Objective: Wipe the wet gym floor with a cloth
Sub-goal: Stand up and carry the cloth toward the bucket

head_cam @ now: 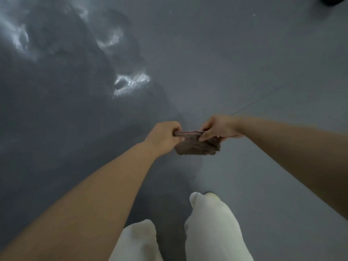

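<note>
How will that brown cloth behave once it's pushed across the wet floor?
Probably floppy: the cloth sags and bunches between the left hand and right hand. It will likely crumple unless pressed flat. The glistening wet patches suggest it may soak up water and get heavier.

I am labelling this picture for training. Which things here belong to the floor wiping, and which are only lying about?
Belong to the job:
- brown cloth, held by left hand and right hand
- wet patch on gym floor

Lying about:
- dark object, top right corner, unclear what
</note>
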Tool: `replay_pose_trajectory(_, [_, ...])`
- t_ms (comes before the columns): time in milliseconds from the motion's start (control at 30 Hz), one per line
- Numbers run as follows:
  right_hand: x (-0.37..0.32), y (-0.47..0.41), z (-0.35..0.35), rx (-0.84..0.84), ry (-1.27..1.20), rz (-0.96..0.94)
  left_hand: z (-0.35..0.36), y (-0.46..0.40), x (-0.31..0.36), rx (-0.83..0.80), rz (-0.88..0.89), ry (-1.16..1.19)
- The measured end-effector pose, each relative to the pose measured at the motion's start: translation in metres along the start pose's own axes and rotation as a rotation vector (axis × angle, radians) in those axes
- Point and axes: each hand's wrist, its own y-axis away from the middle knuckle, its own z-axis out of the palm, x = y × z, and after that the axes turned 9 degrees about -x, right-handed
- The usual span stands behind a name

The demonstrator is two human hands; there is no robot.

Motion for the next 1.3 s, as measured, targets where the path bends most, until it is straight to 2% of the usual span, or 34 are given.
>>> replay_pose_trajectory(167, [-0.081, 0.156, -0.045, -0.018, -0.164, -0.008, -0.098, 0.041, 0.107, 0.063, 0.075, 0.014])
replay_pose_trajectory(267, [-0.125, 0.248, -0.066, -0.011, -0.303, -0.081, -0.163, 0.063, 0.171, 0.079, 0.116, 0.034])
replay_pose_trajectory(333, [-0.141, 0.283, -0.079, 0.054, -0.308, -0.105, -0.196, 0.064, 0.205, 0.067, 0.130, 0.020])
replay_pose_trajectory(433, [-0.163, 0.307, -0.113, 0.134, -0.281, -0.133, -0.234, 0.038, 0.246, 0.147, 0.140, -0.046])
replay_pose_trajectory(600, [-0.176, 0.304, -0.212, 0.229, -0.277, -0.176, -0.267, -0.046, 0.304, 0.229, 0.025, 0.041])
replay_pose_trajectory(667, [-0.177, 0.297, -0.260, 0.271, -0.281, -0.179, -0.279, -0.087, 0.326, 0.236, 0.018, 0.150])
replay_pose_trajectory(867, [-0.187, 0.274, -0.382, 0.302, -0.294, -0.204, -0.326, -0.194, 0.373, 0.109, 0.015, 0.494])
replay_pose_trajectory(1067, [-0.228, 0.242, -0.490, 0.270, -0.289, -0.230, -0.385, -0.282, 0.402, 0.110, 0.001, 0.340])
replay_pose_trajectory(1167, [-0.249, 0.221, -0.556, 0.261, -0.296, -0.234, -0.424, -0.344, 0.407, 0.113, 0.001, 0.338])
replay_pose_trajectory(1300, [-0.279, 0.198, -0.656, 0.355, -0.309, -0.236, -0.486, -0.451, 0.412, 0.118, -0.062, 0.230])
